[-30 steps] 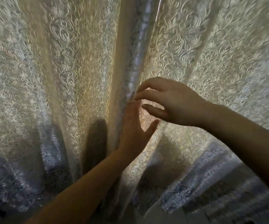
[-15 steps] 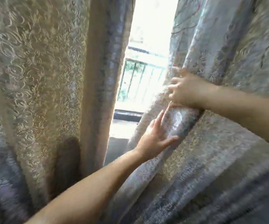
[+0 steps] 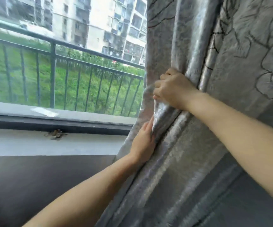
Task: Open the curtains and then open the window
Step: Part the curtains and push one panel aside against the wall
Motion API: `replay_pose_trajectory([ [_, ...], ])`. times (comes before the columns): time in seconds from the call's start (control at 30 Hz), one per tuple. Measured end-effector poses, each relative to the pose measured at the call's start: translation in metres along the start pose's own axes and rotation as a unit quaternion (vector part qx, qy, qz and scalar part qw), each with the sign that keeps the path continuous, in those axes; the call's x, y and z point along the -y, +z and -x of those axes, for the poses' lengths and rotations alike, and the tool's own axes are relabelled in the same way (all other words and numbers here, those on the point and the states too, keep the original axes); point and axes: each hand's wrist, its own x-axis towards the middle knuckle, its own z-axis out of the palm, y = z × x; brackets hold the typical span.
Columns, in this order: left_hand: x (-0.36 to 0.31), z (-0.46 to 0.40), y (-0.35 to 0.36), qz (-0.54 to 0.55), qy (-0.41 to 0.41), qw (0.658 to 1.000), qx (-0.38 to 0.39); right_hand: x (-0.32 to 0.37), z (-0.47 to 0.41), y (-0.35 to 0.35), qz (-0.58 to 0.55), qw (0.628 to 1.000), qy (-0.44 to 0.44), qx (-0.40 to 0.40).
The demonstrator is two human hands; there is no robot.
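A grey curtain (image 3: pixel 222 66) with a dark floral outline pattern is bunched over the right half of the view. My right hand (image 3: pixel 173 88) is clenched on its leading edge, with fabric folded under the fingers. Lower down, my left hand (image 3: pixel 143 141) presses against the same edge, fingers tucked into a fold. The window (image 3: pixel 63 66) is uncovered to the left; its dark lower frame (image 3: pixel 58 124) runs across the middle. I cannot tell whether a pane is shut.
A pale sill (image 3: pixel 34 145) lies below the frame, with a small brownish clump (image 3: pixel 56 133) on it. Outside stand a dark metal railing (image 3: pixel 53 76), green grass and apartment blocks (image 3: pixel 99 22). A dark wall (image 3: pixel 34 185) fills the lower left.
The curtains went from closed to a narrow gap to widely parted. Both hands have dragged the right curtain rightwards, exposing the window, railing and buildings.
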Motion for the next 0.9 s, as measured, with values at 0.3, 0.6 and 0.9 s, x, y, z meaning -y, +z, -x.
replay_pose_trajectory([
  [0.3, -0.028, -0.057, 0.168, -0.022, 0.054, 0.997, 0.053, -0.064, 0.125, 0.121, 0.018, 0.999, 0.041, 0.024],
  [0.6, -0.081, -0.128, 0.341, -0.053, 0.136, 0.982, 0.117, -0.143, 0.268, 0.227, 0.021, 0.995, 0.088, 0.041],
  [0.9, -0.132, -0.156, 0.503, -0.087, 0.111, 0.973, 0.182, -0.193, 0.408, 0.327, -0.017, 0.993, 0.112, 0.043],
])
